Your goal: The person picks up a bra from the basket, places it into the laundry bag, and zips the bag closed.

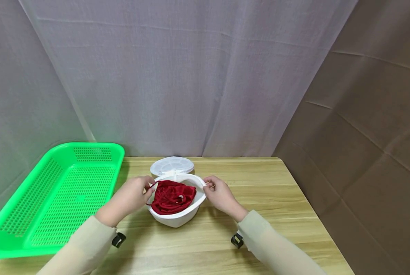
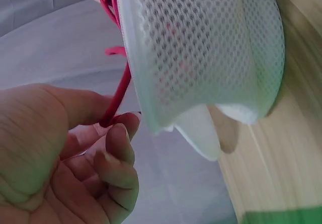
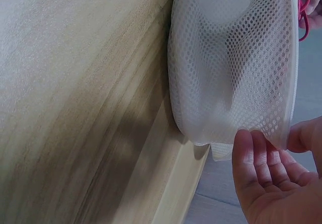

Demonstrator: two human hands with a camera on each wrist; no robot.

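Note:
A white mesh laundry bag [image 1: 176, 221] stands on the table, its round lid [image 1: 172, 165] folded back behind it. Bunched inside lies a red velvety cloth [image 1: 172, 198] with a small pale crescent mark; its full shape is hidden by the folds. At the bag's left rim, my left hand [image 1: 130, 195] pinches a red cord [image 2: 121, 93] between thumb and forefinger. On the opposite side my right hand [image 1: 222, 194] grips the rim, thumb on one face and fingers against the mesh [image 3: 236, 83] outside.
A large green plastic basket [image 1: 117, 177] with a perforated floor stands to the left. Beneath everything is a wood-grain table [image 1: 260, 187]. Grey curtain [image 1: 177, 84] hangs behind, and brown cloth [image 1: 370, 126] covers the right side. Each wrist carries a small black device [image 1: 237, 240].

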